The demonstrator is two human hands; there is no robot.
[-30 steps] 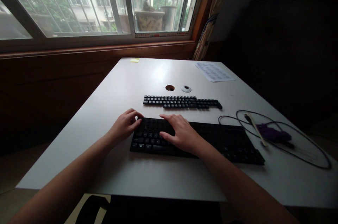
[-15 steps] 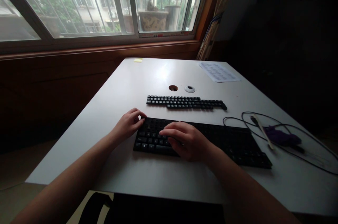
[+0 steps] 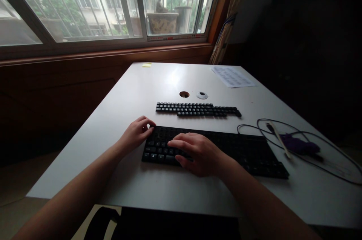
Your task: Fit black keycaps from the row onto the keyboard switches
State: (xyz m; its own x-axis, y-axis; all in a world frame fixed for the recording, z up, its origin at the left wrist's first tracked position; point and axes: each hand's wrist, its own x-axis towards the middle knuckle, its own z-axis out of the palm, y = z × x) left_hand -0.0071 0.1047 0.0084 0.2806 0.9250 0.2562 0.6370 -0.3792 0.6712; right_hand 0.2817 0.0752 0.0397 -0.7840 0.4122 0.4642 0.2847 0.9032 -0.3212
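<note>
A black keyboard [image 3: 240,149] lies on the white table. Keycaps fill its lower left part, while much of its upper area is dark and looks bare of caps. At its upper left corner, my left hand [image 3: 138,130] pinches the edge between thumb and fingers. Over the left-middle keys is my right hand [image 3: 199,153], its fingertips at the key rows and its thumb spread away from the fingers; nothing shows in its grip. Beyond the keyboard, loose black keycaps [image 3: 195,108] stand lined up in rows on the table.
To the right lie a looped black cable [image 3: 258,129], a pale thin stick [image 3: 279,140] and a purple cloth item [image 3: 299,144]. Printed sheets [image 3: 233,77] and a yellow sticky note [image 3: 146,65] rest at the far end. A round hole [image 3: 184,94] and a grey ring [image 3: 201,95] are mid-table.
My right hand has shifted slightly left and its thumb has moved away from the fingers. My left hand stays on the keyboard corner. The whole view has drifted slightly.
</note>
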